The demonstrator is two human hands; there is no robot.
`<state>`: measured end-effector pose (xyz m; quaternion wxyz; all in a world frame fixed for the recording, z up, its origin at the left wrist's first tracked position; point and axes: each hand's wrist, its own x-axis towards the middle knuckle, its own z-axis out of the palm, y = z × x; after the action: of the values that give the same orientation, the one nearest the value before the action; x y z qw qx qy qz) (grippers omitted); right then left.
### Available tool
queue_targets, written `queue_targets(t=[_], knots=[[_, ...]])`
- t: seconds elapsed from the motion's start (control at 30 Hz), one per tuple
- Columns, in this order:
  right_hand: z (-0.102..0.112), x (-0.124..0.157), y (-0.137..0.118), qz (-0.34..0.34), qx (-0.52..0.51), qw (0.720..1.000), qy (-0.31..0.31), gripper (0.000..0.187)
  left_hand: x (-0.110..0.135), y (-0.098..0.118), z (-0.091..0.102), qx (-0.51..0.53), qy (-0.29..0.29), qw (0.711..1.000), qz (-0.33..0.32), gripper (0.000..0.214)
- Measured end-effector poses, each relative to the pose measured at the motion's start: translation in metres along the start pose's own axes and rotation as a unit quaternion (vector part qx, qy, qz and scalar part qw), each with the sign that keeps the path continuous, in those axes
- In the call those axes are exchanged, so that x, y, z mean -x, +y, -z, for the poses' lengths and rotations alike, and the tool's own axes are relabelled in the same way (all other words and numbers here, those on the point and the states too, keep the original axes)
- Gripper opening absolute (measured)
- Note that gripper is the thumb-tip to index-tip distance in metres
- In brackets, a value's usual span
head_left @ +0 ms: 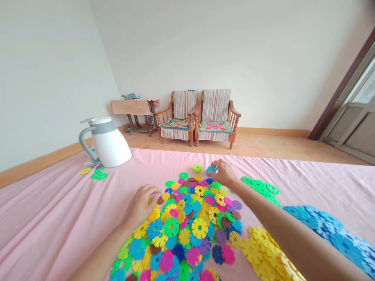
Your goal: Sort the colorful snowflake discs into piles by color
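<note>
A big mixed pile of plastic snowflake discs (200,228) in yellow, blue, green, pink, purple and brown spreads over the pink cloth. My left hand (143,203) rests at the pile's left edge, its fingers loosely bent and apart over a few discs, none visibly gripped. Beyond the pile's far end, my right hand (224,172) pinches a blue snowflake disc (211,170) between thumb and fingers. Just left of it stands a small yellow-green stack of discs (197,168). A single green disc (183,175) lies by the pile's far edge.
To the right lie sorted heaps: green discs (260,189), yellow discs (268,253) and blue discs (331,230), partly behind my right forearm. A white and grey jug (113,144) stands at the left, with a few discs near its base. Two wooden armchairs (216,105) stand beyond the cloth.
</note>
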<state>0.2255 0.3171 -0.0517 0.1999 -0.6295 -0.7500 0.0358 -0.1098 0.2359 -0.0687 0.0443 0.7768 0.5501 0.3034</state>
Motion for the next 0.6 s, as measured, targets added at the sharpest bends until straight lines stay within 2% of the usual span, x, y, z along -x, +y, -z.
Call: queue_targets(t=[0.2, 0.33, 0.43, 0.53, 0.6], knots=[[-0.001, 0.001, -0.002, -0.001, -0.005, 1.0, 0.001, 0.028, 0.0, 0.002, 0.001, -0.005, 0.0, 1.0, -0.001, 0.019], [0.013, 0.009, -0.009, 0.014, -0.031, 0.999, 0.018, 0.029, 0.0, 0.002, 0.001, -0.005, 0.003, 1.0, -0.004, 0.019], [0.028, 0.028, -0.019, 0.071, -0.057, 0.996, -0.008, 0.022, 0.0, 0.004, 0.002, -0.003, 0.002, 1.0, -0.004, 0.02], [0.042, 0.059, -0.031, 0.143, -0.068, 0.986, -0.051, 0.018, 0.0, 0.007, 0.004, 0.001, -0.005, 1.0, -0.001, 0.022], [0.049, 0.083, -0.04, 0.167, -0.059, 0.983, -0.055, 0.019, 0.0, 0.009, 0.005, 0.002, -0.01, 1.0, 0.0, 0.023]])
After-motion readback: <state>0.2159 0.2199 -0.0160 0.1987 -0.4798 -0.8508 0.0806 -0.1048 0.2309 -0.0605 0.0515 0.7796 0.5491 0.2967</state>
